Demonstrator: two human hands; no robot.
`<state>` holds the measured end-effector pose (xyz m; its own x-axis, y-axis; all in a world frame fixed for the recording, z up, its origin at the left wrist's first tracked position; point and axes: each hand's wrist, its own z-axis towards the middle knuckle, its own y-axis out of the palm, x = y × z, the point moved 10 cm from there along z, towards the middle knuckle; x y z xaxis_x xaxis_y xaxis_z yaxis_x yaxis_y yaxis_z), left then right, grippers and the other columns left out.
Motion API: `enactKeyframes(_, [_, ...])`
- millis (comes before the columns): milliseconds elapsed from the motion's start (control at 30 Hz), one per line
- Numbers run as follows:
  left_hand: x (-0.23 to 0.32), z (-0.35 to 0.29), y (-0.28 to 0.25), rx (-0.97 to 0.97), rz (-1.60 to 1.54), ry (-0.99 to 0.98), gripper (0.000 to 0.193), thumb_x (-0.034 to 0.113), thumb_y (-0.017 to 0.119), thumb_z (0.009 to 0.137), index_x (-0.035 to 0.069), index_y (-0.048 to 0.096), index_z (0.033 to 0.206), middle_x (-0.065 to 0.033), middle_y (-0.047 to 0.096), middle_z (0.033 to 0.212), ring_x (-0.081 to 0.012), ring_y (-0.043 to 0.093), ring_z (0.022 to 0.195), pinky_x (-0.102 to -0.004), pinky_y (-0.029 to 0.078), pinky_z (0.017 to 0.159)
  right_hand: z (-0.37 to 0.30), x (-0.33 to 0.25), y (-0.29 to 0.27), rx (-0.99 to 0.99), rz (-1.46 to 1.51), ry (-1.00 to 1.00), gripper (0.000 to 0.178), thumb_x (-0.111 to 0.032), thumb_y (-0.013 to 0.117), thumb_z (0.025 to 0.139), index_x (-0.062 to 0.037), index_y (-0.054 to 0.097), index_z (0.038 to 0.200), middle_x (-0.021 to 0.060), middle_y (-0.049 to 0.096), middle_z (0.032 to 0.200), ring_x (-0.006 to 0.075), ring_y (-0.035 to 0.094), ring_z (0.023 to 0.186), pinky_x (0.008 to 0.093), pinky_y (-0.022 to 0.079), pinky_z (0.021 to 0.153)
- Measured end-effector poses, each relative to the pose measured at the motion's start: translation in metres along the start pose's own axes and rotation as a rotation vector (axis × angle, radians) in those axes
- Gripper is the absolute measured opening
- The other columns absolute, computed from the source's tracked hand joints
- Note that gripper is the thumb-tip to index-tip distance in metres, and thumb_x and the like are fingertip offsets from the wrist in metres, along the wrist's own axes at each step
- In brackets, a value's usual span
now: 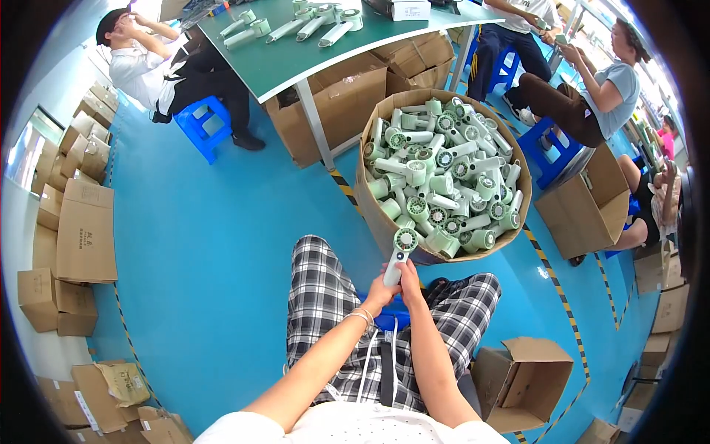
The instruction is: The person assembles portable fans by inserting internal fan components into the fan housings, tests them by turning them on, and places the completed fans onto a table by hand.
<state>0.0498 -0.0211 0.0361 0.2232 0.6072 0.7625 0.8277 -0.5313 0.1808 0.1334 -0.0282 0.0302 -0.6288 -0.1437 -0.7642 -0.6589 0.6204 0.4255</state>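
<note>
You sit with a pale green and white handheld fan (396,260) in front of you, above the gap between your knees. Your left hand (380,293) is wrapped around the lower part of its handle, and your right hand (409,281) grasps the same handle from the other side; how each finger lies is too small to tell. The fan's round, grilled head points away from you and overlaps, in this view, the near wall of a large cardboard bin (373,211). That bin is filled with a heap of similar fans (444,170), lying at all angles, some with their grilles facing up.

You wear bracelets (360,314) on your left wrist and black-and-white plaid trousers (319,296), and part of a blue stool (390,317) shows between your legs. To your right, an open cardboard box (521,381) stands on the blue floor (207,244). Beyond your knees is a green worktop (270,66), where several more fans (316,24) lie near a small white box (411,9); brown cartons (325,111) sit beneath it. At its left end, a person in a white top (140,70) sits on another blue stool (203,126)
</note>
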Motion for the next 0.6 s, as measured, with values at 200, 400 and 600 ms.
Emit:
enactKeyframes(200, [-0.0002,0.0007,-0.0023,-0.013,-0.024,-0.027,0.023,0.006,0.063,0.070,0.007,0.054,0.091,-0.0007,0.052,0.061,-0.0102,0.045,0.041,-0.0247,0.032,0.036,0.0009,0.0004,0.0015,0.010,0.021,0.001,0.026,-0.011,0.043,0.084,-0.0001,0.045,0.108,0.0160,0.061,0.091,0.0241,0.061,0.078,0.0354,0.051,0.071])
enactKeyframes(400, [0.0022,-0.0009,-0.0003,-0.017,-0.019,0.005,0.026,0.006,0.063,0.070,0.006,0.054,0.094,-0.0012,0.053,0.063,-0.0103,0.047,0.043,-0.0244,0.034,0.037,0.0014,-0.0010,-0.0006,-0.003,0.028,-0.012,0.027,-0.010,0.042,0.083,0.0010,0.045,0.108,0.0166,0.060,0.091,0.0261,0.061,0.080,0.0370,0.050,0.074])
enactKeyframes(600, [0.0004,0.0001,0.0011,-0.035,-0.037,-0.019,0.027,0.005,0.063,0.069,0.006,0.054,0.095,-0.0016,0.054,0.065,-0.0104,0.048,0.044,-0.0245,0.035,0.038,0.0043,0.0040,-0.0029,-0.006,0.048,0.002,0.028,-0.011,0.043,0.083,-0.0005,0.044,0.109,0.0153,0.060,0.090,0.0241,0.061,0.078,0.0354,0.050,0.071])
